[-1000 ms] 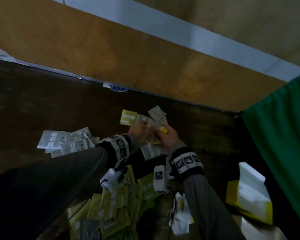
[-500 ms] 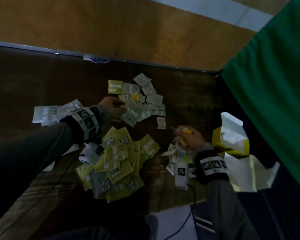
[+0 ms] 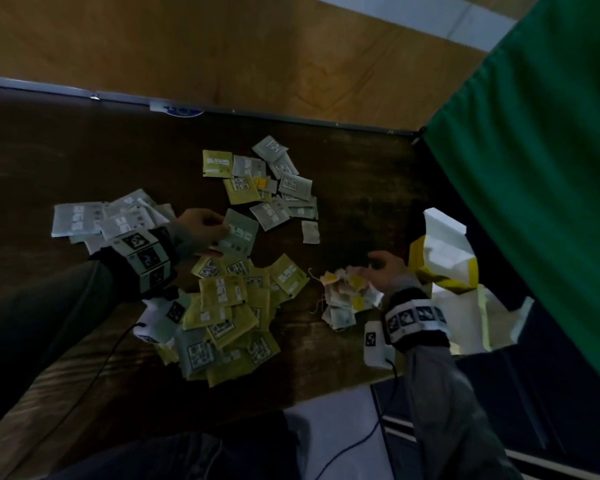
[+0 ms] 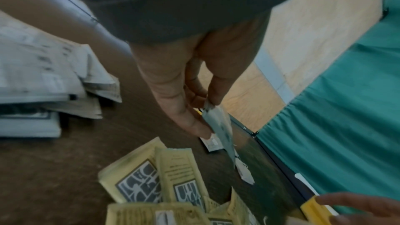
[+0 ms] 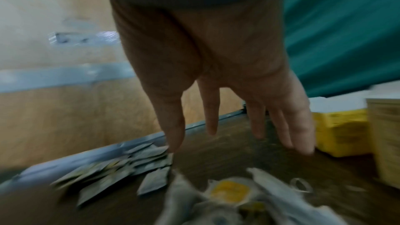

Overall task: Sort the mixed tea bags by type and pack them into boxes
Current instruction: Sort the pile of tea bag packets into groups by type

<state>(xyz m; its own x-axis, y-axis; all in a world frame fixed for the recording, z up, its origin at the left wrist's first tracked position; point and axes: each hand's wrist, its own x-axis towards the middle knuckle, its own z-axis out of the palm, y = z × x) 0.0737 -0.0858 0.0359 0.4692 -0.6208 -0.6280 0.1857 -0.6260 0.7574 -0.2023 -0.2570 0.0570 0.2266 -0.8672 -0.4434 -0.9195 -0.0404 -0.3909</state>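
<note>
1. Our left hand (image 3: pixel 201 230) pinches one grey-green sachet (image 3: pixel 239 233) by its edge between thumb and fingers; the left wrist view shows it hanging clear of the table (image 3: pixel 84 161).
2. Our right hand (image 3: pixel 383 271) hovers with fingers spread and straight, holding nothing, just above the small heap of unwrapped tagged bags (image 3: pixel 343 299).
3. Around the hands lie three sorted groups: a white pile (image 3: pixel 94 220) to the left, a yellow pile (image 3: pixel 229 313) near us, and the mixed remainder (image 3: pixel 274 185) farther off.
4. We judge we are mid-sort, with packing not begun; the yellow-and-white boxes (image 3: pixel 444 258) stand open at the right.
5. Next, the held sachet needs placing with its own kind. No grey-green group is plainly set apart, so we may have to start one.
</note>
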